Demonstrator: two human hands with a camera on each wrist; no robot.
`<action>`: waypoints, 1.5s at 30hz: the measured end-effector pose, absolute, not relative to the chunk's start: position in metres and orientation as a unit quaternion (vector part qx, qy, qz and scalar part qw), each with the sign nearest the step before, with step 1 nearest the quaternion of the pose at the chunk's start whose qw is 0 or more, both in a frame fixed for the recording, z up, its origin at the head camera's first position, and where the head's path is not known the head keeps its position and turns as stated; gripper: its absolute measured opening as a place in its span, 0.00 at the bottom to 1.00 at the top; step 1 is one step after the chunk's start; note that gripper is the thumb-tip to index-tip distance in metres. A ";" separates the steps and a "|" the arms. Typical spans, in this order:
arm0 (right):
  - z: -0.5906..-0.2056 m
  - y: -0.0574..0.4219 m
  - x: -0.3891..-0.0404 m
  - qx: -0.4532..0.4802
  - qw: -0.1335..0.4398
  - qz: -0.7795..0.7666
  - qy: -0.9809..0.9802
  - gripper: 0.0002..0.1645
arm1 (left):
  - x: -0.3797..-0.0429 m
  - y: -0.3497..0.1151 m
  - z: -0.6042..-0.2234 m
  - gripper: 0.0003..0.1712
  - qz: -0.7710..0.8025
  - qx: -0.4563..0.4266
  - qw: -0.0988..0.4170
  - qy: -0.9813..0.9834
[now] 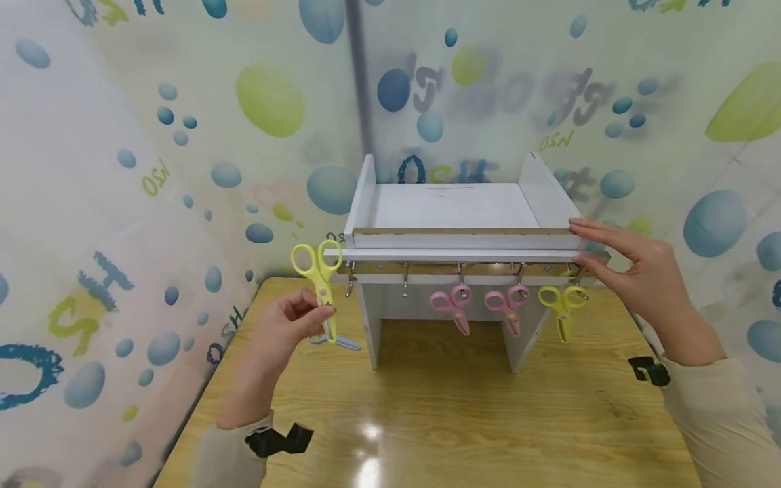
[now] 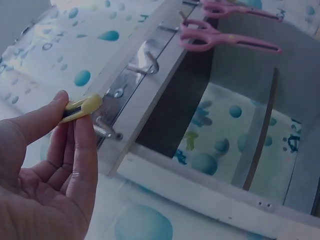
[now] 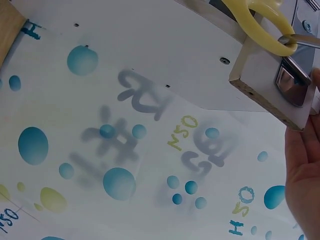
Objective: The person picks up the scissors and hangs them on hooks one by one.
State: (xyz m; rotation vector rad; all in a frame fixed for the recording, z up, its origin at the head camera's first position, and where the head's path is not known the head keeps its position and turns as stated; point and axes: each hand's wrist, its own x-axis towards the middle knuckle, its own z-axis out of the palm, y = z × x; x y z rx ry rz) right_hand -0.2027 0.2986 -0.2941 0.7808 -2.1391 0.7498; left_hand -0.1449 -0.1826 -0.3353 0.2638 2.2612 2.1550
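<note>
My left hand [image 1: 287,329] pinches yellow scissors [image 1: 322,274] by the blade end, between thumb and fingers, with the handle loops pointing up. They are held beside the left end of the white shelf [image 1: 451,240], near the leftmost metal hook [image 1: 350,278]. In the left wrist view the thumb and fingers press on the yellow blade cover [image 2: 90,105]. My right hand [image 1: 647,271] touches the shelf's right end, its fingers nearly straight and its thumb lower down. Beside it, another pair of yellow scissors [image 1: 563,305] hangs from the rightmost hook.
Pink scissors [image 1: 454,308] and a second pink pair [image 1: 508,306] hang along the hook rail. A bare hook [image 1: 405,281] is left of them. Blue scissors [image 1: 342,341] lie on the wooden table [image 1: 439,420] behind the left hand. Patterned curtains [image 1: 427,81] surround the table.
</note>
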 end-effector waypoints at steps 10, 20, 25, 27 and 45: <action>-0.297 0.298 -0.204 0.303 0.369 0.306 -0.823 0.31 | -0.147 -0.140 -0.352 0.07 0.662 0.138 0.092 0.731; -0.294 0.300 -0.202 0.302 0.356 0.285 -0.837 0.41 | -0.154 -0.123 -0.373 0.13 0.646 0.145 0.122 0.739; -0.294 0.300 -0.203 0.305 0.356 0.287 -0.836 0.39 | -0.157 -0.121 -0.386 0.10 0.645 0.136 0.125 0.741; -0.295 0.300 -0.204 0.305 0.358 0.291 -0.833 0.38 | -0.158 -0.121 -0.390 0.10 0.645 0.137 0.127 0.741; -0.297 0.296 -0.202 0.304 0.370 0.319 -0.818 0.24 | -0.161 -0.151 -0.428 0.09 0.689 0.110 0.171 0.696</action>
